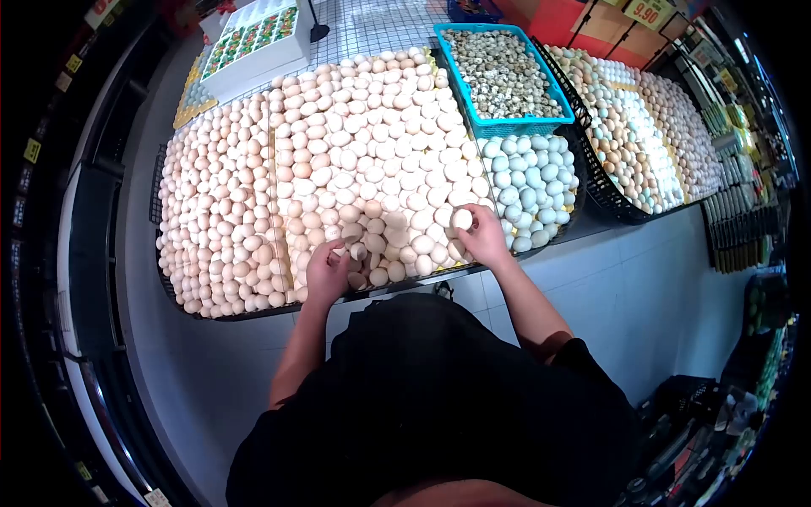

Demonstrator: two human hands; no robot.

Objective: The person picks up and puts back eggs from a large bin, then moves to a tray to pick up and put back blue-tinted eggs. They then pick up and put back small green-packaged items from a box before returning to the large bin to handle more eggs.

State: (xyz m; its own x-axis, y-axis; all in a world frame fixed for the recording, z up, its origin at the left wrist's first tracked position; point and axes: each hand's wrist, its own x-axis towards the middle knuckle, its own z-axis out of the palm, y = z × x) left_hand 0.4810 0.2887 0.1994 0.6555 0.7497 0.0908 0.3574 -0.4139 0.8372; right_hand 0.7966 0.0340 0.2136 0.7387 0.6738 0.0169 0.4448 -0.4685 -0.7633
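Observation:
My right hand [483, 237] is closed on a pale egg [462, 219], pinched between thumb and fingers just above the display's front edge. Lower and to the left, my left hand [328, 269] has its fingers curled against another egg [358, 252] and appears to grip it. Both hands are over a wide bed of pinkish-white eggs [372, 152]. Shadow darkens the eggs beside my left hand. Right of my right hand lies a group of bluish-green eggs [532, 182].
A turquoise basket [518, 122] of speckled quail eggs stands behind the bluish eggs. At the back left is a white foam box [262, 68] with colourful packs. A black crate [604, 182] of mixed eggs is on the right. Tiled floor [625, 287] shows below.

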